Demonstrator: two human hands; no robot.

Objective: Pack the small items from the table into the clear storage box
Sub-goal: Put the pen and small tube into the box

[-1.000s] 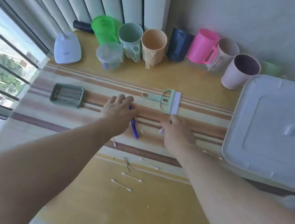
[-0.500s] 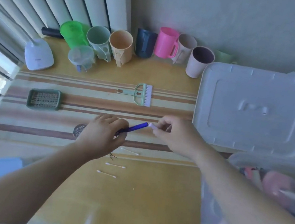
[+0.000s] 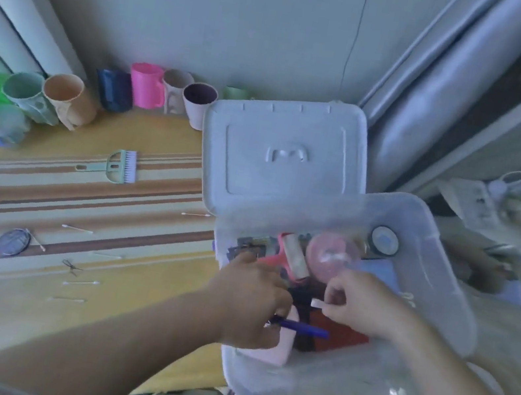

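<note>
Stretching across the left of the view, the desk (image 3: 99, 315) carries a striped cloth (image 3: 44, 194) and, at its right end, the white lid (image 3: 282, 156) lying flat. Just in front of the lid and partly over the desk's edge sits the clear box (image 3: 439, 281), open, with a pink roller (image 3: 290, 258), a pink round container (image 3: 332, 257), a round tin (image 3: 383, 240) and other blurred items inside. Along the wall stands a row of cups (image 3: 142, 87), from green at the left to a pale green one behind the lid. A green brush (image 3: 115, 164) lies on the cloth near the lid; a dark oval piece (image 3: 14, 241) rests further left. Both hands are over the box. The left hand (image 3: 250, 303) has its fingers curled around a blue pen (image 3: 299, 327), which points right, above the box's contents. The right hand (image 3: 361, 305) pinches a small white piece (image 3: 317, 303) between thumb and fingers; blur hides what it is. Cotton swabs (image 3: 80, 282) lie scattered on the cloth and the bare desk, near a small black clip (image 3: 71, 266).
</note>
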